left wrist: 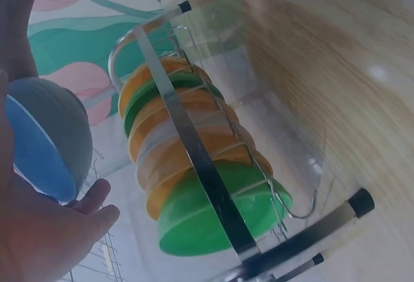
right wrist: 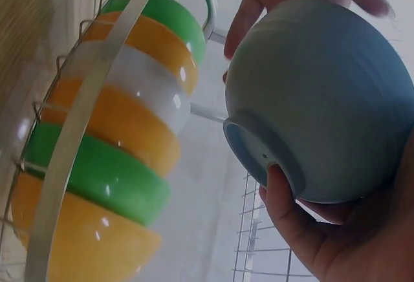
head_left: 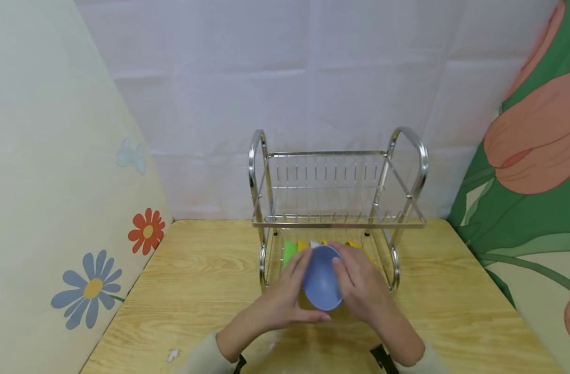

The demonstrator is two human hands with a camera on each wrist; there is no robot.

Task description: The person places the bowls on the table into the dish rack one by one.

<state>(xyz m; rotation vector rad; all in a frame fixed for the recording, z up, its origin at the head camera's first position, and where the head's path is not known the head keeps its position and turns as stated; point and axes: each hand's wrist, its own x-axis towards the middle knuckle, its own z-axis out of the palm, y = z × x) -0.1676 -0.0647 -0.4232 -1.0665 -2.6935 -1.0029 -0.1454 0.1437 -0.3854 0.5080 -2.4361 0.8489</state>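
Between both hands is a blue bowl (head_left: 322,280), held tilted in front of the dish rack, its inside facing the head camera. My left hand (head_left: 285,298) holds it from the left, thumb low near the rim. From the other side my right hand (head_left: 365,285) grips it; in the right wrist view a fingertip (right wrist: 277,175) presses at the foot ring under the bowl (right wrist: 323,94). Close by, on the rack's lower tier, several bowls stand on edge in a row: green (left wrist: 194,230), orange (right wrist: 84,230) and white (right wrist: 129,78).
A two-tier chrome dish rack (head_left: 338,225) stands toward the back of the wooden table (head_left: 210,259). Its upper tier has upright wire dividers. White sheeting (head_left: 238,78) hangs behind, with flower-patterned panels (head_left: 537,135) at both sides. A small pale scrap (head_left: 173,355) lies at front left.
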